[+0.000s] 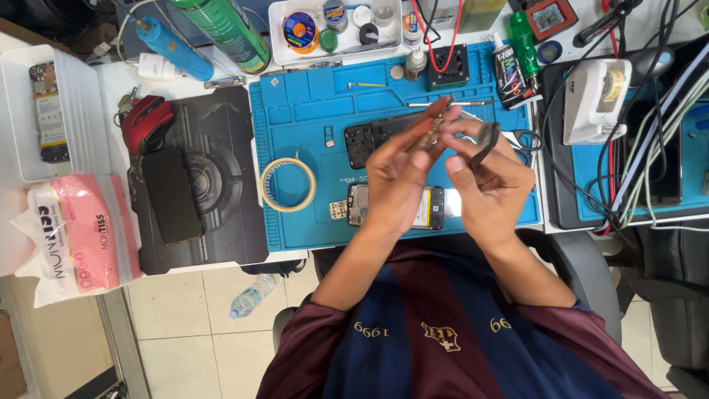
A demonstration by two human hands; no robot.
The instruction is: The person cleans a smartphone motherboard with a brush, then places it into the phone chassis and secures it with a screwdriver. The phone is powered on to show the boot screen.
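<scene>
Hands at blue mat (295,118), small parts raised.
Left hand (399,177) pinches metal strip (436,127); right hand (487,185) pinches black strip (484,144), lifted for inspection; opened phone (395,207) at six o'clock.

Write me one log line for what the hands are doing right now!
left hand: holds tweezers | right hand: pinches black strip | below: opened phone on blue repair mat | beside: tape roll

Bare mat (295,118) between tape roll (288,185) and fan (448,65).
</scene>
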